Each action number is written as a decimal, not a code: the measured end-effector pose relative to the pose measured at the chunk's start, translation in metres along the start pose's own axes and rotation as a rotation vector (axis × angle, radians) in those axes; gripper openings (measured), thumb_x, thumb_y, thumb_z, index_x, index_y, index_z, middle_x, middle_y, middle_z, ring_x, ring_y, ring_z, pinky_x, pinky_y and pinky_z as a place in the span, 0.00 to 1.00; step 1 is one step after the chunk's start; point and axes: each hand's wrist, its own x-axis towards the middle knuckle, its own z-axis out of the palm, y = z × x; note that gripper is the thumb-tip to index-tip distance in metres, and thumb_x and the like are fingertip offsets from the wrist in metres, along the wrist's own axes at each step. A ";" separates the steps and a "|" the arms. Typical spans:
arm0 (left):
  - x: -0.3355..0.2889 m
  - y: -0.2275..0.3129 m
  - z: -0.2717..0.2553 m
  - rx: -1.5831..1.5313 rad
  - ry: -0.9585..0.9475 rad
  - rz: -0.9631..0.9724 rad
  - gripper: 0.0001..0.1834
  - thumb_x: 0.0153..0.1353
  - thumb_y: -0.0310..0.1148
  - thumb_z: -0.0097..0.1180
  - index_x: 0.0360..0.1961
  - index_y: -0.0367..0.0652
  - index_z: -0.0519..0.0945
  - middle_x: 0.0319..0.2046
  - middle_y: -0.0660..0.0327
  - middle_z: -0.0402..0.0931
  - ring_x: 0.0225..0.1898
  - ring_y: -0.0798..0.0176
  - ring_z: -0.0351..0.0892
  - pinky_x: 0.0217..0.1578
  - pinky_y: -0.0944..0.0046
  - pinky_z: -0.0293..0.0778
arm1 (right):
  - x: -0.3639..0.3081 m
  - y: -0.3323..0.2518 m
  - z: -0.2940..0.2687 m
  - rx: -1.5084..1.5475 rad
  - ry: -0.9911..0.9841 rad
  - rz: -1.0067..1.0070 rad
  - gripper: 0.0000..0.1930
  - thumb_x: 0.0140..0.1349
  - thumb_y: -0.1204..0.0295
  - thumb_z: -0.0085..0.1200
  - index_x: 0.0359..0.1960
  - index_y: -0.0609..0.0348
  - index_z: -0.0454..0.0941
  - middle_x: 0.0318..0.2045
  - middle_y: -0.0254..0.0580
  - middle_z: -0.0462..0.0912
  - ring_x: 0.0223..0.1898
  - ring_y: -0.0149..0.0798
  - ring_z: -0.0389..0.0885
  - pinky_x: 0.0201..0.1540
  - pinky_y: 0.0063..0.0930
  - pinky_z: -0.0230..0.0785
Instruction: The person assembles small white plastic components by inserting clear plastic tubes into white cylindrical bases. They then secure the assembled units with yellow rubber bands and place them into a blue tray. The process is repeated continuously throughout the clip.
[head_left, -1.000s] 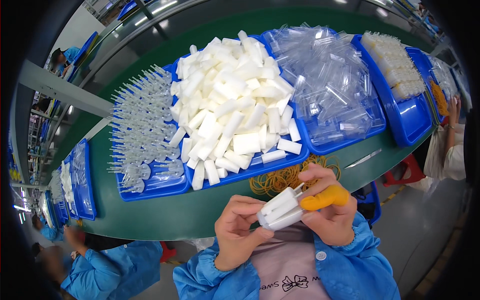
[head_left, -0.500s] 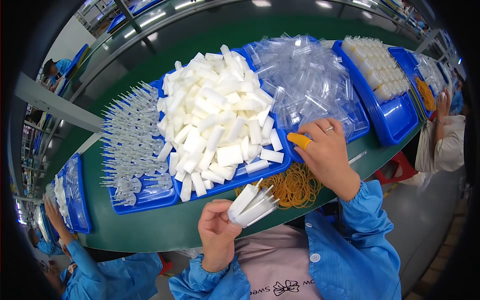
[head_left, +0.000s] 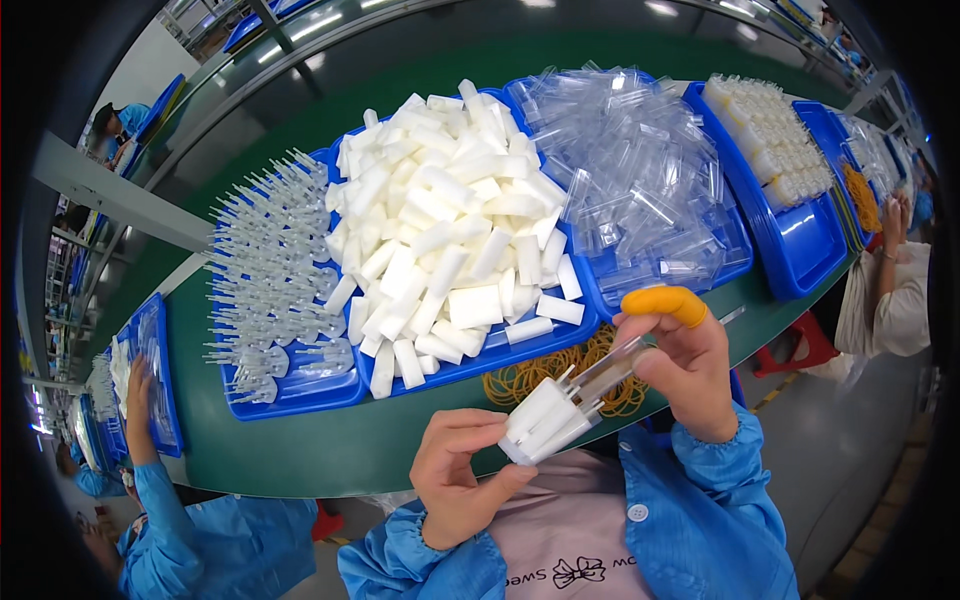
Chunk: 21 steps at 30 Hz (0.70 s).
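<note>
The left hand (head_left: 455, 480) pinches a bundle of white sticks (head_left: 545, 420) between thumb and fingers. The right hand (head_left: 685, 365) grips a clear tube (head_left: 618, 365), which touches the bundle's upper end.

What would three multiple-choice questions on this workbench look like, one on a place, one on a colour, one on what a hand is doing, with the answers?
1. Where do the rubber bands lie?
A. on the green table, in front of the trays
B. in the tray of white pieces
C. on the floor

2. What colour is the finger cot on the right hand?
A. blue
B. orange
C. white

3. What is the left hand doing?
A. resting flat on the table
B. reaching into a tray
C. holding a bunch of white pieces

Answers: 1 A, the bands sit on the table by the tray rim; 2 B, the cot is orange; 3 C, its fingers grip the bunch.
</note>
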 end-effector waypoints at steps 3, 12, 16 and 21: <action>0.000 0.001 -0.001 0.101 -0.012 0.066 0.24 0.40 0.25 0.71 0.40 0.36 0.75 0.42 0.52 0.69 0.43 0.60 0.74 0.45 0.63 0.73 | -0.002 0.001 0.004 0.040 -0.039 0.029 0.16 0.55 0.78 0.58 0.46 0.66 0.73 0.36 0.39 0.79 0.40 0.31 0.77 0.48 0.26 0.67; 0.013 0.027 0.002 0.393 -0.197 0.096 0.27 0.43 0.24 0.68 0.48 0.34 0.77 0.41 0.55 0.68 0.40 0.62 0.73 0.41 0.65 0.73 | -0.006 -0.001 0.005 -0.121 -0.042 -0.066 0.14 0.53 0.77 0.61 0.42 0.65 0.76 0.36 0.42 0.81 0.39 0.33 0.80 0.47 0.26 0.68; 0.014 0.023 -0.001 0.388 -0.261 0.112 0.25 0.44 0.22 0.67 0.47 0.36 0.78 0.42 0.54 0.66 0.41 0.61 0.72 0.41 0.65 0.74 | -0.003 -0.005 0.003 -0.263 -0.056 -0.150 0.12 0.52 0.76 0.62 0.39 0.65 0.78 0.35 0.42 0.82 0.39 0.34 0.80 0.47 0.26 0.68; 0.016 0.017 -0.003 0.367 -0.260 0.134 0.24 0.45 0.21 0.66 0.46 0.35 0.78 0.44 0.54 0.65 0.42 0.61 0.72 0.44 0.64 0.73 | -0.001 -0.003 0.001 -0.123 -0.151 -0.071 0.13 0.50 0.78 0.63 0.38 0.65 0.78 0.36 0.43 0.81 0.39 0.35 0.79 0.47 0.28 0.68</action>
